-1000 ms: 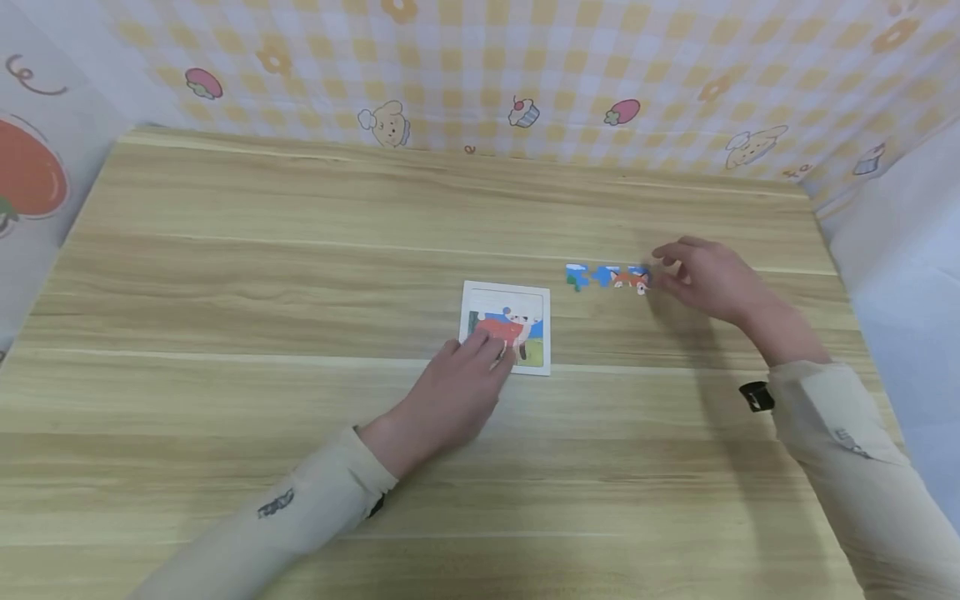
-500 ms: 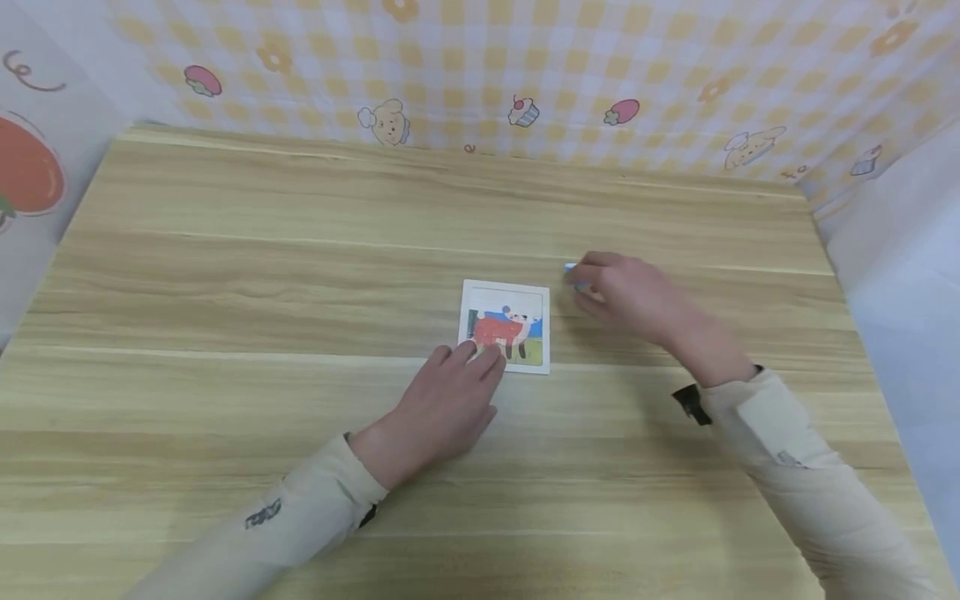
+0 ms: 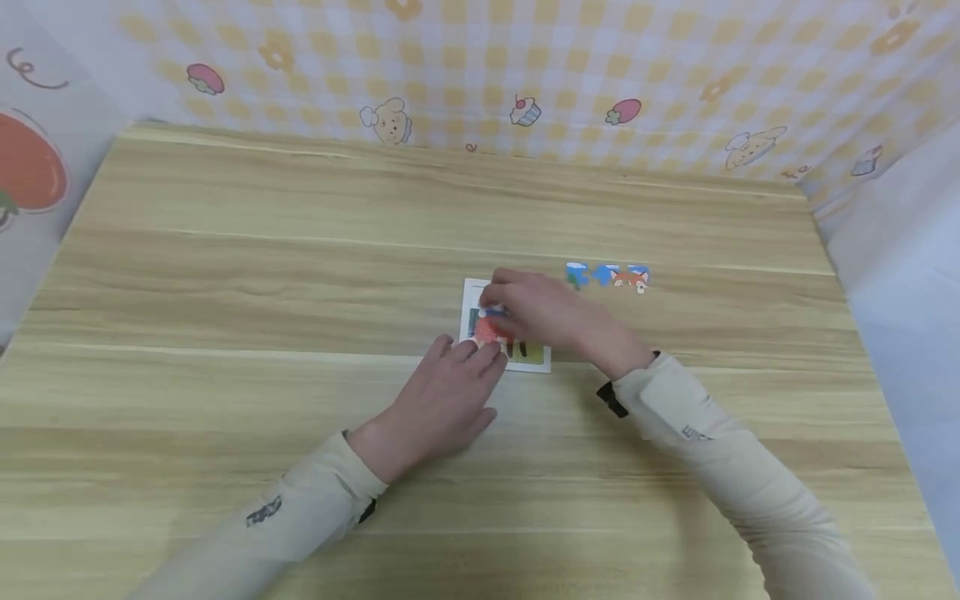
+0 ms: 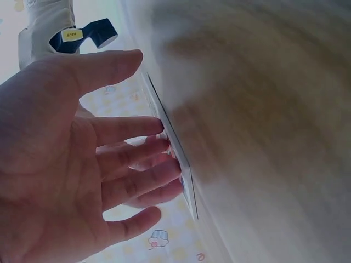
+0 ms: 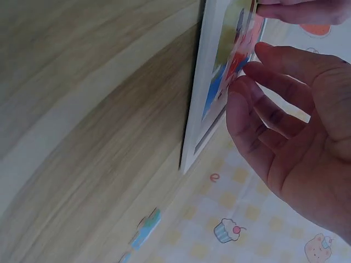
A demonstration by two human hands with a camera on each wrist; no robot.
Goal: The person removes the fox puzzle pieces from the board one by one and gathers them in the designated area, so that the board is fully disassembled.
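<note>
A small square puzzle in a white frame (image 3: 537, 367) lies flat on the table in the head view. Its picture has a red-bodied animal (image 3: 486, 329) over green ground. My left hand (image 3: 442, 400) rests its fingertips on the frame's lower left side, fingers nearly straight. From above, my right hand (image 3: 543, 310) covers the puzzle's upper right. In the right wrist view its loosely bent fingers (image 5: 239, 101) and thumb meet the picture side, with no loose piece showing between them. The left wrist view shows the frame's thin edge (image 4: 184, 159) at the left fingertips.
To the right of the frame lie a blue-and-green puzzle piece (image 3: 574, 274), a blue piece (image 3: 602, 275) and a piece with a fox face (image 3: 631, 277), in a row. The wooden table (image 3: 262, 283) meets a yellow checked cloth (image 3: 450, 75) at its far edge.
My right hand has swept left from beside the fox piece, past the row, onto the puzzle. The loose pieces look unmoved. My left fingers have slid slightly back toward the frame's lower edge.
</note>
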